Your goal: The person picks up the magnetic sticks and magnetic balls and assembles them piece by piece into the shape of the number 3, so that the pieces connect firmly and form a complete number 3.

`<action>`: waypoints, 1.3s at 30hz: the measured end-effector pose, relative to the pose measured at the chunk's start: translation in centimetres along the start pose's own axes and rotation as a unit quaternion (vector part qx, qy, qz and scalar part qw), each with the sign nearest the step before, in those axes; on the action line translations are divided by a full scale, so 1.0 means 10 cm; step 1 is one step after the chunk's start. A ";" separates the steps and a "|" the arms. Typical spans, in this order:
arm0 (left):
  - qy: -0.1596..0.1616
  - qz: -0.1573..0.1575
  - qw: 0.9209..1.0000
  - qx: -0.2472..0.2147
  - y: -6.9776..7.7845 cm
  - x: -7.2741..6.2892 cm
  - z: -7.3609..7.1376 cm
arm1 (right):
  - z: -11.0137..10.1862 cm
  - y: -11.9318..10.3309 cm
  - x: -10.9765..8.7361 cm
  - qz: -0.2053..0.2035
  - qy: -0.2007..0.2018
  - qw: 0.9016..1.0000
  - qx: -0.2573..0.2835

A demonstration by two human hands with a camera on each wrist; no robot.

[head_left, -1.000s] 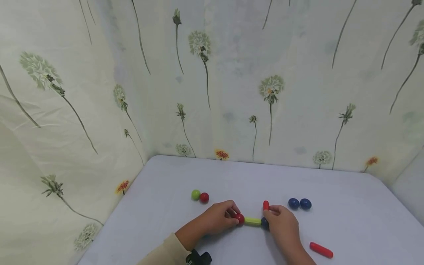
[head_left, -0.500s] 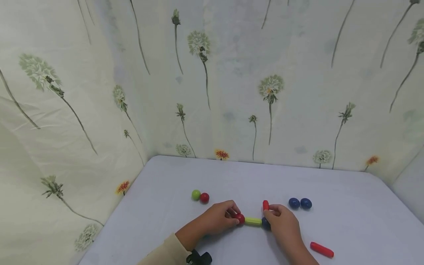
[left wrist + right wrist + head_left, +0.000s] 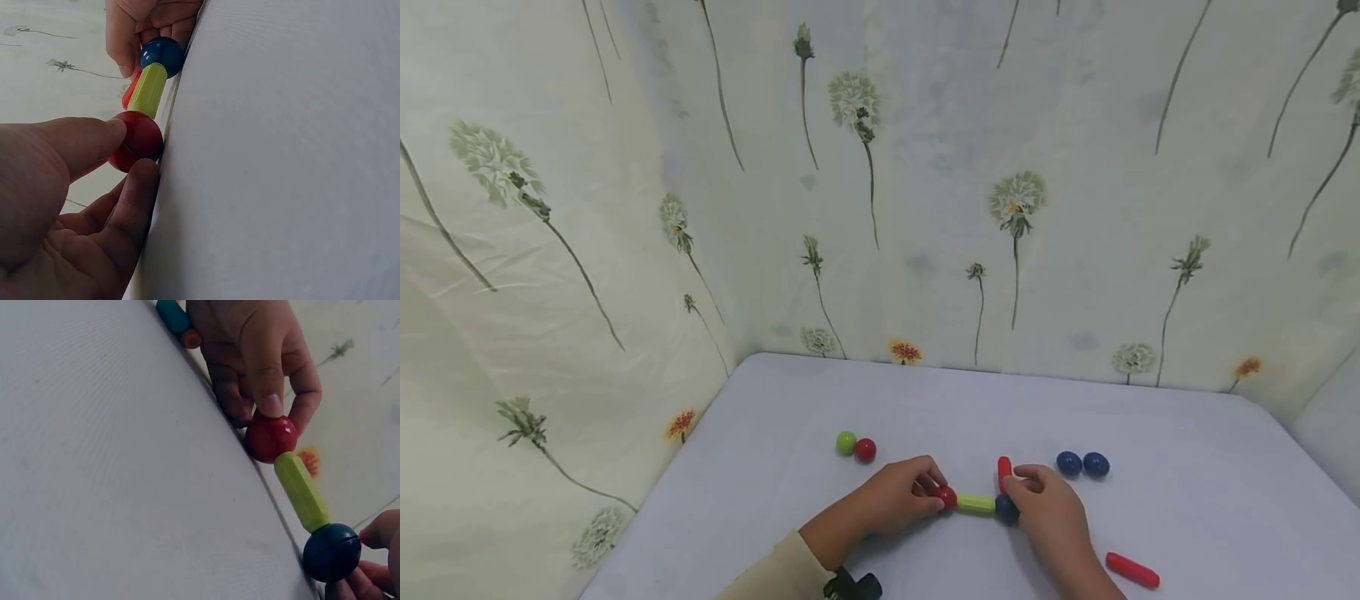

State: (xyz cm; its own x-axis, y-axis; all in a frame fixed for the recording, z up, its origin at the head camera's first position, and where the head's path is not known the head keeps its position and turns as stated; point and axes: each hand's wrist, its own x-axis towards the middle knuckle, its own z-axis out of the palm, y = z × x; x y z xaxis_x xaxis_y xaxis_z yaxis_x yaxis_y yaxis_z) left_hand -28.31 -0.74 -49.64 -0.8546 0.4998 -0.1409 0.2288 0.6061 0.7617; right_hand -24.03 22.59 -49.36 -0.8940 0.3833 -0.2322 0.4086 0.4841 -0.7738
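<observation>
My left hand [image 3: 898,496] pinches a red ball [image 3: 139,140] between thumb and fingers, low over the white table. A ribbed yellow-green stick [image 3: 301,490] joins that ball to a dark blue ball [image 3: 332,553]. My right hand [image 3: 1051,510] holds the blue ball, thumb and fingers on either side of it in the right wrist view. From the blue ball a short red stick [image 3: 1004,473] points toward the back of the table, beside my right fingertips. In the left wrist view the yellow-green stick partly hides the red one [image 3: 129,94].
A green ball [image 3: 846,442] and another red ball [image 3: 865,451] sit together behind my left hand. Two blue balls [image 3: 1082,465] lie at the back right, a loose red stick [image 3: 1132,571] at the front right. Teal [image 3: 173,315] and orange-ended pieces [image 3: 191,339] lie near my left wrist.
My right fingertips have slid slightly to the right off the red stick, so more of it shows. My left hand keeps its pinch on the red ball.
</observation>
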 end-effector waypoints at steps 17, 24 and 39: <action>-0.002 -0.005 1.000 -0.006 0.00 0.00 -0.01 | -0.47 0.19 0.16 -0.039 0.128 0.991 -0.013; -0.004 -0.004 1.000 -0.007 0.01 0.00 -0.01 | -0.68 0.27 0.27 -0.045 0.132 0.990 -0.025; -0.002 -0.005 1.000 0.002 0.00 -0.01 0.00 | -0.76 0.51 0.53 -0.056 0.117 0.989 -0.065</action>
State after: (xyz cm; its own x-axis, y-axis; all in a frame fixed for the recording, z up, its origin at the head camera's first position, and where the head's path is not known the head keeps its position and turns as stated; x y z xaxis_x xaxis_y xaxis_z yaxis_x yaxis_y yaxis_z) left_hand -28.23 -0.76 -49.59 -0.8545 0.4971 -0.1509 0.2225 0.6127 0.7583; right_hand -25.31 33.12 -50.04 -0.8741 0.4857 0.0049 0.3433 0.6249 -0.7012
